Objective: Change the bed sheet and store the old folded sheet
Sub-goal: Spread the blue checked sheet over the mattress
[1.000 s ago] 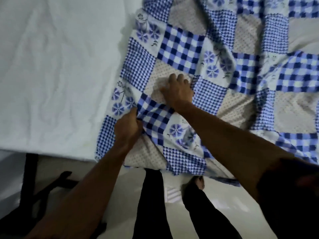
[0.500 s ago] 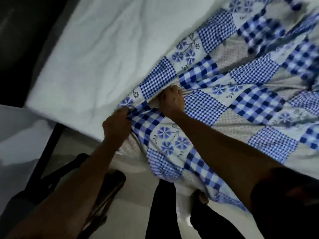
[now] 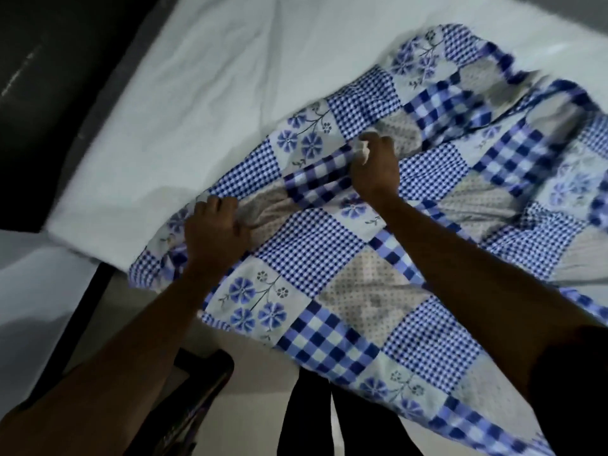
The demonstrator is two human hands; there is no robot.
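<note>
A blue, white and grey patchwork bed sheet (image 3: pixel 378 291) with checks and flowers lies rumpled across the right half of a white mattress (image 3: pixel 204 103) and hangs over its near edge. My left hand (image 3: pixel 214 232) grips a bunched fold of the sheet close to the mattress's near-left edge. My right hand (image 3: pixel 375 166) pinches a raised fold of the same sheet further in. The cloth between the two hands is drawn into a taut ridge.
The left part of the mattress lies bare. A dark wall or headboard (image 3: pixel 49 93) runs along the far left. Below the mattress edge are pale floor (image 3: pixel 256 390), a dark bed-frame leg (image 3: pixel 75 324), a dark object (image 3: pixel 197 399) and my dark trouser legs (image 3: pixel 312 419).
Both hands have moved up and apart along the sheet while keeping hold of it, drawing it towards the bare left side. The view has tilted, showing more of the mattress's left edge.
</note>
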